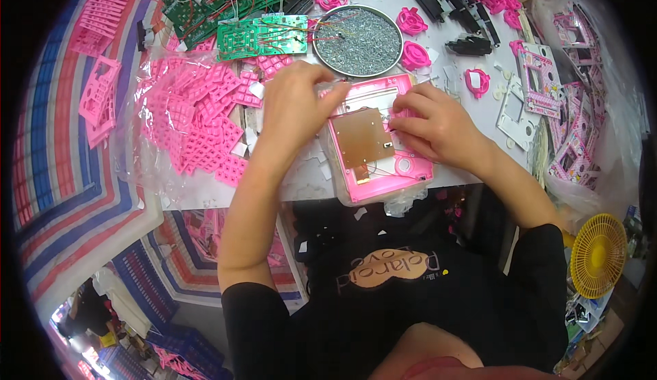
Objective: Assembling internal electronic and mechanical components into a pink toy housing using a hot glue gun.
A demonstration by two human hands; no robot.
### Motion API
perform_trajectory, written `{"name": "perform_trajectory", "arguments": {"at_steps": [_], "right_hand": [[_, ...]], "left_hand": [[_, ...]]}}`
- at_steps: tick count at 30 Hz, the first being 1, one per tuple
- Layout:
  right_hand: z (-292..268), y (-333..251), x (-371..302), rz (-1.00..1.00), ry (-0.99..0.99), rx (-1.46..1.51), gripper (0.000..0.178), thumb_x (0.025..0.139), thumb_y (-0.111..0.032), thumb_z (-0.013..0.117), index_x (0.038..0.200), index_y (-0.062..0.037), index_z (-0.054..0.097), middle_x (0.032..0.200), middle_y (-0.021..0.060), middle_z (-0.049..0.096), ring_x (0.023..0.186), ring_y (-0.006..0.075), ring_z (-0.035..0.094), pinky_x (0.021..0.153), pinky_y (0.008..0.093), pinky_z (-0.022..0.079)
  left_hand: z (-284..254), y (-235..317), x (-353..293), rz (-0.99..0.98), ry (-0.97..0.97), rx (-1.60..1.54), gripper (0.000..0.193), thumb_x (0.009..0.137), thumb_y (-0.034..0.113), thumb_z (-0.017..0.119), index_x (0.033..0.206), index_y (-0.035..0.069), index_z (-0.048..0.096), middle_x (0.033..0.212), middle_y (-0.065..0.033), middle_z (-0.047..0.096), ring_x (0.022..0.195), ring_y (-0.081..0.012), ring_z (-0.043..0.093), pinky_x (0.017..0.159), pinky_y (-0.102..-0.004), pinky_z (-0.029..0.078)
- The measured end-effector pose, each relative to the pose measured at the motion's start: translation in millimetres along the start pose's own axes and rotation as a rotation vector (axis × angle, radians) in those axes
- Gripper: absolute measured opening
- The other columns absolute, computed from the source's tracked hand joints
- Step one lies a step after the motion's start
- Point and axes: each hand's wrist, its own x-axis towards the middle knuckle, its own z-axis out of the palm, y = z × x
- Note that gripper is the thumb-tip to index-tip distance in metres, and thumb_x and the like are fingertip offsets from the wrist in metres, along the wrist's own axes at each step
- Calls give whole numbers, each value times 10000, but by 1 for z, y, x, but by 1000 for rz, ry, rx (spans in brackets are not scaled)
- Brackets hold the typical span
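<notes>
**Centrally, a pink casing [390,187] between two hands**

It lies mid-frame, open side up, long axis running up the frame with a slight tilt. The brown board [361,138] inside is nearer the right hand [438,123], whose bent fingertips gather just beside it; whether they pinch anything, I cannot tell. The left hand [295,99] rests thumb and fingers at the casing's upper-left edge. Beyond, upper centre, sits a dish [358,75] of screws [359,41].

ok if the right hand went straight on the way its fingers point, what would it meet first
Probably the brown board in the pink case, just left of the fingertips of the right hand; depth is unclear, so they might pass over it, or be touching it now.
</notes>
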Motion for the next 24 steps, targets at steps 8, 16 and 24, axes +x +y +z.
{"name": "perform_trajectory", "arguments": {"at_steps": [8,16,24], "right_hand": [[-9,-4,29,339,139,291,196,848,-223,747,963,-66,727,936,75,699,777,275,644,671,371,521],[11,-11,40,310,223,275,167,909,-178,732,969,-24,707,807,107,684,678,231,670,611,339,524],[5,-28,24,275,223,270,229,886,-207,697,1057,-55,690,942,131,701,846,345,681,727,444,543]], "left_hand": [[16,14,-14,114,161,-155,91,811,176,763,872,123,723,878,-10,704,872,-219,622,863,-405,358],[1,25,-26,78,-4,-274,69,855,130,745,898,81,721,808,-35,690,702,-184,601,825,-358,372],[13,39,-30,359,158,-70,109,805,76,769,855,108,677,808,-27,667,784,-226,608,841,-392,346]]}}
